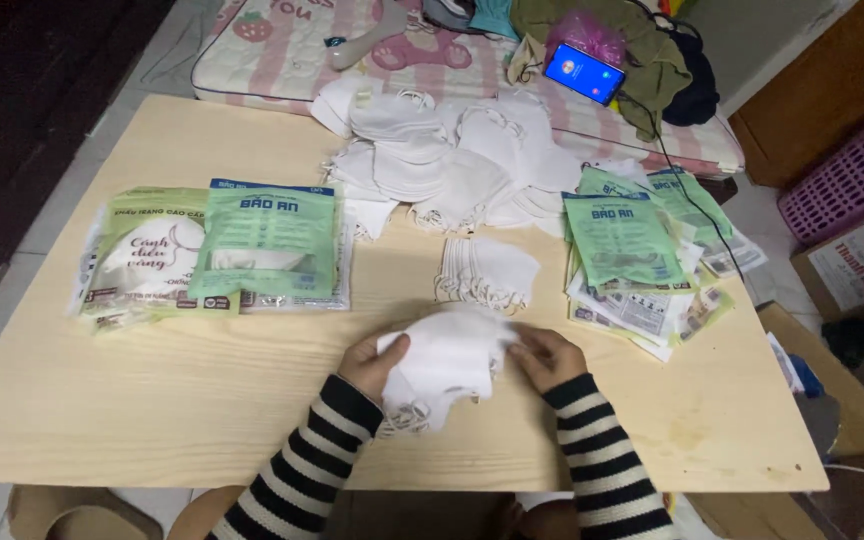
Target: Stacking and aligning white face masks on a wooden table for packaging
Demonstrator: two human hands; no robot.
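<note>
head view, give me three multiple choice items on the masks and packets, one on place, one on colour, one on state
1. Where does the loose heap of white masks lie?
A. at the far edge of the table
B. on the floor
C. in the pink basket

2. What colour are the sleeves on the person's arms?
A. plain red
B. black and white stripes
C. solid green

3. What is the state of the mask bundle?
A. sealed in a packet
B. lying untouched
C. held by both hands

Answers: 1 A, the heap sits past the green packets. 2 B, stripes show on both arms. 3 C, the left hand and right hand grip its sides.
</note>
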